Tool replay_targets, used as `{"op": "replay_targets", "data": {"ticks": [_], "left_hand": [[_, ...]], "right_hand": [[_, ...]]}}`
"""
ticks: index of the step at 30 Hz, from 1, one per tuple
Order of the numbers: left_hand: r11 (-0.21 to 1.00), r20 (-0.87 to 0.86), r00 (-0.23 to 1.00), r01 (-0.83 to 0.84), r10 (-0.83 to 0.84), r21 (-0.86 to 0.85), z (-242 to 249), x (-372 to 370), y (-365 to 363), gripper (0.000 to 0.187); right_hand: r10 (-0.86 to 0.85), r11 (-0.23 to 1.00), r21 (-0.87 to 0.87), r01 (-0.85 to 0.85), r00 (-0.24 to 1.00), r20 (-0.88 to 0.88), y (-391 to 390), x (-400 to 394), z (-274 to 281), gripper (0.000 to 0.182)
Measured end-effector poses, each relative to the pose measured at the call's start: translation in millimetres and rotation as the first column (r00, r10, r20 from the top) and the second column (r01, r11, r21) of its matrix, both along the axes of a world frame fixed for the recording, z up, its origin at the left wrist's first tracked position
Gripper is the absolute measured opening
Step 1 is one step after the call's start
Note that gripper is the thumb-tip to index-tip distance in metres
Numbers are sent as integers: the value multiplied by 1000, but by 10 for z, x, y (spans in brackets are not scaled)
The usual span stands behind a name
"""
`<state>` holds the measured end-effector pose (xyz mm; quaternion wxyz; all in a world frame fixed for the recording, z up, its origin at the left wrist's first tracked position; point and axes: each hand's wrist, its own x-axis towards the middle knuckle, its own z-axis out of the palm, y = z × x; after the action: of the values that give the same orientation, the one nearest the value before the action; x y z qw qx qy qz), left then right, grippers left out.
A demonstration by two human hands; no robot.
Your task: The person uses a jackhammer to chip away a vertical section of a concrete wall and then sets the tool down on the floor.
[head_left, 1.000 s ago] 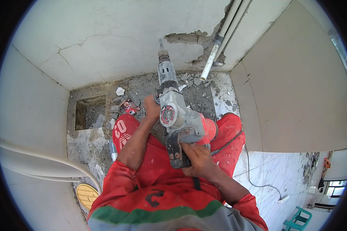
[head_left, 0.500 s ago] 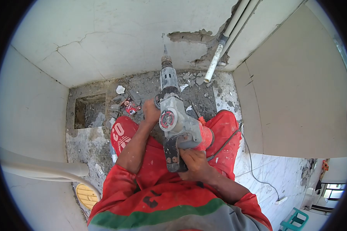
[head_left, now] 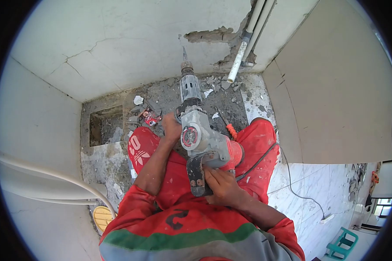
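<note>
A dusty grey and red hammer drill (head_left: 204, 135) lies over my lap, its bit (head_left: 184, 54) pointing at the white wall (head_left: 130, 48). The tip is close to the wall, left of a broken-out groove (head_left: 209, 35); whether it touches I cannot tell. My left hand (head_left: 171, 126) is closed around the side handle near the front of the body. At the rear, my right hand (head_left: 222, 186) grips the black back handle (head_left: 196, 176), its fingers partly hidden behind it.
White pipes (head_left: 238, 61) stand at the chipped wall. Rubble, a crumpled red wrapper (head_left: 150, 117) and an orange-handled tool (head_left: 231, 130) lie on the floor. A square recess (head_left: 105, 126) is at left. A cable (head_left: 292, 187) runs right, towards a green stool (head_left: 342, 244).
The view has shifted slightly, with the wall groove and pipes now higher and further left. More of the orange-handled tool shows beside the drill. Both hands keep their hold.
</note>
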<state>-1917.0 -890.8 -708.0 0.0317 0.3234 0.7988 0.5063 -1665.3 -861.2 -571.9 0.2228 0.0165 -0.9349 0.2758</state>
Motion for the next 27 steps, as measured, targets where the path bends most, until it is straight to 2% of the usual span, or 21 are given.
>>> {"op": "replay_targets", "data": {"ticks": [6, 7, 10, 13, 16, 19, 22, 26, 27], "left_hand": [[997, -16, 1000, -9, 10, 76, 139, -187, 132, 34], [997, -26, 998, -60, 61, 38, 194, -177, 143, 33], [993, -16, 998, -52, 54, 108, -50, -306, 253, 34], [997, -47, 998, -26, 29, 77, -161, -346, 265, 34], [990, 0, 1000, -24, 24, 142, -253, -390, 320, 33], [986, 51, 999, -15, 6, 167, -143, -377, 284, 33], [986, -23, 1000, 1, 3, 165, -97, -382, 262, 33], [992, 25, 999, -33, 31, 121, -151, -397, 248, 30], [977, 70, 997, -27, 12, 213, -207, -430, 275, 27]], "right_hand": [[19, 1000, 10, -20, 998, 53, 106, -112, -50, 76], [22, 1000, 9, -22, 999, 43, 117, -154, -31, 76], [30, 999, 37, -31, 999, 26, 205, -238, -15, 75], [35, 999, 23, -37, 998, 57, 198, -234, -47, 73], [71, 997, 32, -74, 995, 71, 224, -279, -100, 72], [78, 997, 6, -79, 994, 76, 204, -331, -100, 69], [74, 997, 15, -75, 996, 48, 205, -361, -148, 66], [95, 995, 2, -95, 995, 26, 163, -407, -142, 64], [90, 996, 12, -90, 996, 15, 176, -454, -130, 63]]}}
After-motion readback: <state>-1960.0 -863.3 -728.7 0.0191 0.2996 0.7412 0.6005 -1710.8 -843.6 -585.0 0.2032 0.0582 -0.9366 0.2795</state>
